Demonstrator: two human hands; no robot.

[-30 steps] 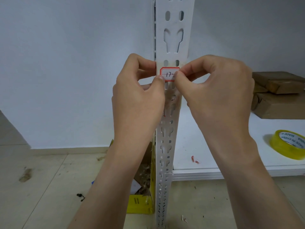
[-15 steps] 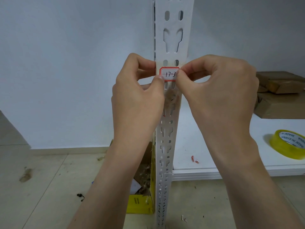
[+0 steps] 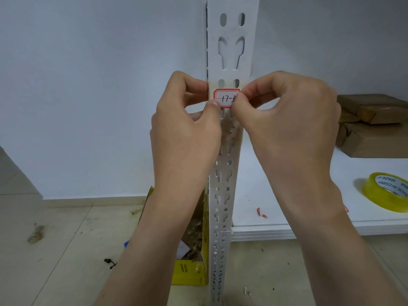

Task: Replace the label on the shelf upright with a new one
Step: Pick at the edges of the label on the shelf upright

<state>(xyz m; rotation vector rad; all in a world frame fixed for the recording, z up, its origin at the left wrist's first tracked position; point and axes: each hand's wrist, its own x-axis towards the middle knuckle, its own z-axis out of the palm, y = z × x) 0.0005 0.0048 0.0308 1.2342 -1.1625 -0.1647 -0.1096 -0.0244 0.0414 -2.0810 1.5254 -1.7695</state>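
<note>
Red-bordered label (image 3: pixel 225 98) reading "17-3", flat on white slotted upright (image 3: pixel 229 47).

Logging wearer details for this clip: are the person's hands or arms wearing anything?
No. The left hand and right hand are bare: no gloves, rings, watch or wristband. No sleeve shows down to the frame's edge. The left thumbnail is short and unpainted.
</note>
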